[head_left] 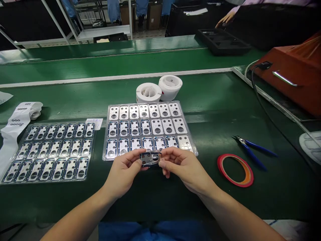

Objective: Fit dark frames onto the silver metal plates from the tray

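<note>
Between my left hand (124, 172) and my right hand (184, 169), I pinch a small rectangular metal plate (150, 159) with dark round openings, held by its edges just over the near rim of a clear plastic tray (150, 102). That tray holds rows of similar silver plates, some with blue edging and some without. Another clear tray (93, 147) of blue-edged plates lies to the left. Behind my hands stand two white rolls (149, 92). To the right lie blue-handled side cutters (250, 150) and a red tape roll (235, 170).
A white printed strip (18, 124) lies at the left on the green bench (213, 201). An orange-red case (288, 73) and a black cable (260, 90) sit at the right. Across the belt, a co-worker's hand (223, 21) is near a black foam tray (222, 42).
</note>
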The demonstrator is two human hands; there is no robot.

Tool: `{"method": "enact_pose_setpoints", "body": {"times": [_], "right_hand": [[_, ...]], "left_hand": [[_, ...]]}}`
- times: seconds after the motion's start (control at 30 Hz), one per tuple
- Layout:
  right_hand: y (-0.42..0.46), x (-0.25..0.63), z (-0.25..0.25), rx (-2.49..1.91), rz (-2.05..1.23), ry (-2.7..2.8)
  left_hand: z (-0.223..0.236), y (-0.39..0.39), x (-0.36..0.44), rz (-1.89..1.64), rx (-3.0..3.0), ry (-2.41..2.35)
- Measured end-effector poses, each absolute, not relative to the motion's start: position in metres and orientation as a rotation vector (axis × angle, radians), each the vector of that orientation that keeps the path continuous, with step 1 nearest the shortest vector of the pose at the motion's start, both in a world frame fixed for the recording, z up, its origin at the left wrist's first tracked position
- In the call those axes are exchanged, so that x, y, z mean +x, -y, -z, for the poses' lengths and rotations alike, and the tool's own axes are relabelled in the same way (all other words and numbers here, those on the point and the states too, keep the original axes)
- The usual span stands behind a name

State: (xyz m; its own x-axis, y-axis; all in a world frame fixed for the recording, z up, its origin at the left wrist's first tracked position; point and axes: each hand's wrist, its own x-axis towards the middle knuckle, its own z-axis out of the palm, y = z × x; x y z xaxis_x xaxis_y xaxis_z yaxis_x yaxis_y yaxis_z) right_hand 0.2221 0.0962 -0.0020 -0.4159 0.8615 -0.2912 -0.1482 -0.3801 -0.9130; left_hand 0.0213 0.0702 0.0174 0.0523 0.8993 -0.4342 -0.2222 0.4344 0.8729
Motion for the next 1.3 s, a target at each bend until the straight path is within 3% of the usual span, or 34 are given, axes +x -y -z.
{"method": "enact_pose_setpoints", "body": {"times": [0.9,1.3], "right_hand": [[-0.0966,0.2199,-0.0039,-1.130,-1.832,1.165],[-0.0911,0.2221,-0.0067,-1.180,-1.646,1.335]], "left_hand": [[-0.0167,-0.0698,0.0222,-0.969,0.703,-1.265],[-0.0165,-0.0702,0.0205,-0.935,0.675,-1.264]]}}
